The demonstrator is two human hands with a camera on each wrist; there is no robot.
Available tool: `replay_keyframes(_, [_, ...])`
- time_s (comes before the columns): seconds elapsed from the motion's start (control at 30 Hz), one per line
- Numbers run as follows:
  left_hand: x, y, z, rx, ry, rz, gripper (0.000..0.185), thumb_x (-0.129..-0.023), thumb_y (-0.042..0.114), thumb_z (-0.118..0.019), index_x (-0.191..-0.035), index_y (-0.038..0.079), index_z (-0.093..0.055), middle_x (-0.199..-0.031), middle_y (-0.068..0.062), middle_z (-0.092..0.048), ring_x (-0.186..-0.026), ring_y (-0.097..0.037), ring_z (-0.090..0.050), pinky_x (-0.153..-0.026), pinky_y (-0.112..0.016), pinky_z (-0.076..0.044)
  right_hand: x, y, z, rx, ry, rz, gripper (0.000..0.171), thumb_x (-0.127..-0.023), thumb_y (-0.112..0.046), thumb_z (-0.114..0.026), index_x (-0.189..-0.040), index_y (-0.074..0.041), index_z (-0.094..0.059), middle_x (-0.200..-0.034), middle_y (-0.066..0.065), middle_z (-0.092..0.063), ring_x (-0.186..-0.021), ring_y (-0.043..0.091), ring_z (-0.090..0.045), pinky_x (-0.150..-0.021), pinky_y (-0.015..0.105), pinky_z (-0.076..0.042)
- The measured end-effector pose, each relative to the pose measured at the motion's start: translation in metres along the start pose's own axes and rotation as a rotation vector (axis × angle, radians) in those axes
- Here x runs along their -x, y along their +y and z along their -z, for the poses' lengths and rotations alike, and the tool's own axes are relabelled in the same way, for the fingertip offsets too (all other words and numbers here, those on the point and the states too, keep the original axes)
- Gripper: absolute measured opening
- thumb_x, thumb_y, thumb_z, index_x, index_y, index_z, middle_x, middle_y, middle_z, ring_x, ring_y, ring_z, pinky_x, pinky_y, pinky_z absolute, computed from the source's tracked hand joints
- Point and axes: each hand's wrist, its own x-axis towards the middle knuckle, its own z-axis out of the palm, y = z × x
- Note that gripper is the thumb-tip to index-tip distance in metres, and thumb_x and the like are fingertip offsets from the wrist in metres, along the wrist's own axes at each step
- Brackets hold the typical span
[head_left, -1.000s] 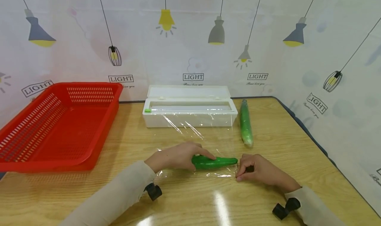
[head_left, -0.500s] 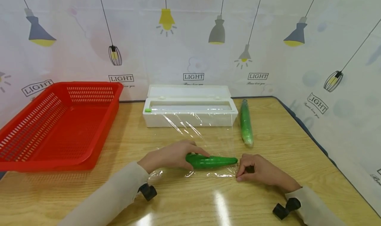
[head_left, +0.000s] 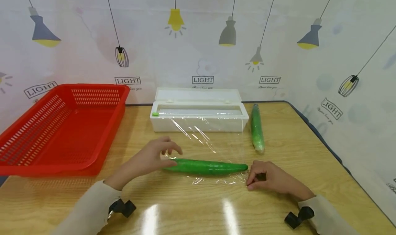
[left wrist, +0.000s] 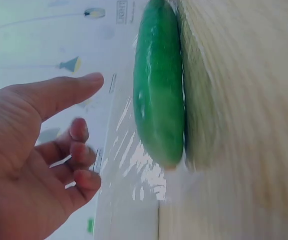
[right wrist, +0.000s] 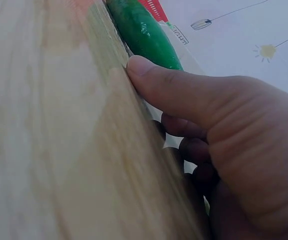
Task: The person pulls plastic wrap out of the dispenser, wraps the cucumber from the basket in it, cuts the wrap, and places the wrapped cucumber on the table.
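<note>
A green cucumber (head_left: 210,167) lies crosswise on a sheet of clear cling film (head_left: 216,146) drawn out from a white dispenser box (head_left: 198,124). At the cucumber's left end is my left hand (head_left: 151,157), its fingers loosely bent and spread. The left wrist view shows this hand (left wrist: 38,145) apart from the cucumber (left wrist: 159,90), holding nothing. My right hand (head_left: 270,178) pinches the near right corner of the film, just beyond the cucumber's tip. In the right wrist view, the thumb of that hand (right wrist: 224,120) lies low against the table.
A second cucumber (head_left: 256,130), seemingly film-wrapped, lies to the right of the dispenser. On the left stands a red plastic basket (head_left: 106,135). The dispenser's lid (head_left: 198,95) is raised, and a green slider (head_left: 155,114) sits at its left. A printed cloth (head_left: 204,39) hangs behind the table.
My left hand has slid left along the cucumber, then let go of it, uncovering its whole length. The right hand keeps its pinch on the film corner, in the same place.
</note>
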Motion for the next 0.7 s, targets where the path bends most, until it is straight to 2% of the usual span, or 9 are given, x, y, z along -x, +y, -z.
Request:
replay_keyframes(0.07, [0.015,-0.004,0.005,0.032,-0.014,0.03,0.021,-0.079,0.012,-0.079,-0.096,0.019,-0.07,-0.072,0.007,-0.05,-0.067,-0.012,-0.048,-0.059,-0.026,-0.042,0.001,0.002,-0.001,0.004,0.001,-0.001,0.016,-0.079,-0.005,-0.076,-0.089,-0.016,-0.07,-0.08,-0.003,-0.059,-0.067,0.014,-0.05,-0.058,0.028,-0.044])
replay_keyframes(0.13, [0.029,-0.007,0.008,0.072,-0.056,0.072,0.017,-0.079,0.013,-0.079,-0.093,0.018,-0.069,-0.066,0.009,-0.047,-0.062,-0.009,-0.045,-0.055,-0.024,-0.039,0.003,0.006,-0.001,0.009,0.004,0.003,0.017,-0.078,-0.005,-0.077,-0.09,-0.016,-0.07,-0.079,-0.004,-0.058,-0.067,0.014,-0.05,-0.057,0.027,-0.044])
replay_keyframes(0.23, [0.047,-0.014,0.009,0.138,-0.148,0.136,0.017,-0.079,0.016,-0.079,-0.094,0.018,-0.07,-0.065,0.009,-0.047,-0.061,-0.007,-0.045,-0.055,-0.022,-0.038,0.006,0.015,-0.001,0.001,-0.004,0.024,0.021,-0.077,-0.003,-0.077,-0.093,-0.015,-0.071,-0.078,-0.003,-0.057,-0.066,0.015,-0.05,-0.056,0.029,-0.044])
replay_keyframes(0.33, [0.058,-0.021,0.007,0.166,-0.216,0.167,0.02,-0.078,0.019,-0.08,-0.096,0.021,-0.07,-0.065,0.01,-0.048,-0.062,-0.005,-0.046,-0.056,-0.021,-0.039,0.009,0.024,0.001,-0.003,-0.028,0.055,0.024,-0.077,-0.001,-0.077,-0.097,-0.015,-0.07,-0.078,-0.002,-0.055,-0.066,0.016,-0.049,-0.056,0.029,-0.043])
replay_keyframes(0.5, [0.065,-0.031,0.005,0.177,-0.256,0.159,0.024,-0.076,0.02,-0.081,-0.096,0.027,-0.069,-0.066,0.01,-0.048,-0.061,-0.004,-0.045,-0.055,-0.02,-0.037,0.009,0.024,0.002,0.004,-0.04,0.063,0.027,-0.077,-0.002,-0.077,-0.099,-0.014,-0.07,-0.077,-0.002,-0.053,-0.066,0.017,-0.047,-0.056,0.029,-0.042])
replay_keyframes(0.7, [0.064,-0.034,0.001,0.201,-0.247,0.169,0.02,-0.077,0.023,-0.08,-0.094,0.027,-0.069,-0.066,0.009,-0.048,-0.061,-0.004,-0.044,-0.055,-0.02,-0.037,0.003,0.006,0.001,0.007,0.003,0.023,0.022,-0.077,-0.002,-0.077,-0.094,-0.013,-0.071,-0.076,-0.003,-0.055,-0.065,0.016,-0.049,-0.055,0.027,-0.043])
